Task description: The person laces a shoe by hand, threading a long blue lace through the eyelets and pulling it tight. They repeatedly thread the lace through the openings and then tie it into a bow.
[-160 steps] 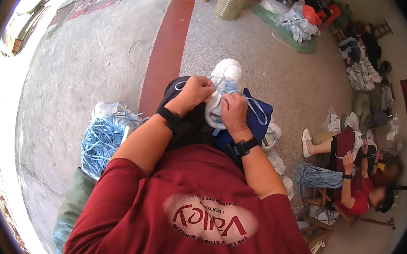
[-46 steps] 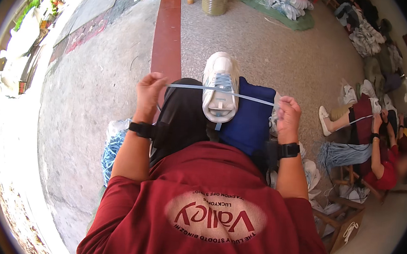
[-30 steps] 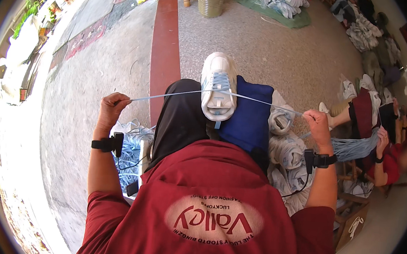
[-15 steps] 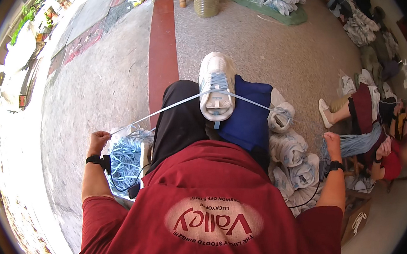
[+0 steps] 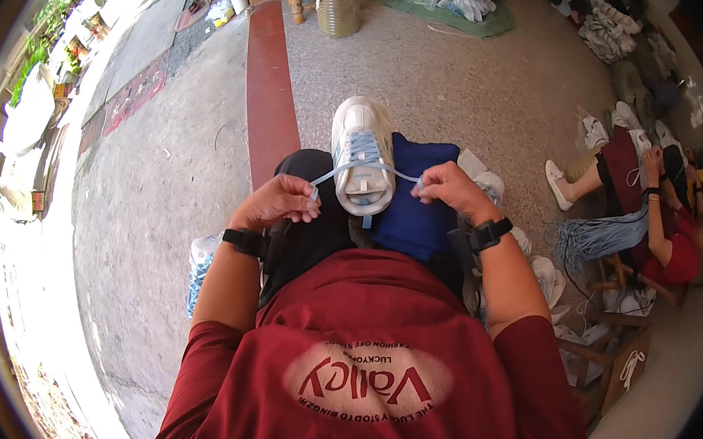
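Note:
A white sneaker (image 5: 363,115) with light blue laces rests on my lap, its toe pointing away from me. One light blue shoelace (image 5: 405,177) runs across the upper part of the shoe, with an end out to each side. My left hand (image 5: 285,198), beside the shoe's opening, is closed on the left end. On the other side my right hand (image 5: 451,188) pinches the right end, just over a dark blue cloth pad (image 5: 418,212) on my thigh. Both ends are short between shoe and fingers.
A bag of blue laces (image 5: 198,269) stands by my left elbow, partly hidden. More white shoes (image 5: 547,276) lie in a pile at my right. Farther right, a person (image 5: 670,236) in red sits near a bundle of blue laces (image 5: 602,237). A large jar (image 5: 336,5) stands ahead.
Both hands have come inward from far out at the sides, close to the shoe. The stretched lace ends are now much shorter between shoe and fingers.

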Tool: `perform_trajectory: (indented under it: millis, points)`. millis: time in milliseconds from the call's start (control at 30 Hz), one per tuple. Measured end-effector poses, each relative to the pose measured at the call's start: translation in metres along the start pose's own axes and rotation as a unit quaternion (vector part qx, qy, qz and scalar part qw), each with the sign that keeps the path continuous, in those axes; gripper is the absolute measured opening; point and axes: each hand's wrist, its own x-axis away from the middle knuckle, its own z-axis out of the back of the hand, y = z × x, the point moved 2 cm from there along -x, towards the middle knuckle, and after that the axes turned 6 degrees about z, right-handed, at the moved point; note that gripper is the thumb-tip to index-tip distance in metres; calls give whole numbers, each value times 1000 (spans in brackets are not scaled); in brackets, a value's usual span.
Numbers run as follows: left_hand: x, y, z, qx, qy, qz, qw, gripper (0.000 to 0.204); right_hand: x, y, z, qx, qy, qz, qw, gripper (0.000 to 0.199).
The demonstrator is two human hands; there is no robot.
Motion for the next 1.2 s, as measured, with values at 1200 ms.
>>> perform_trajectory:
  millis: [1200]
  points:
    - [-62,11,-14,-27,195,-132,971,13,-66,18,-60,210,361,39,908,14]
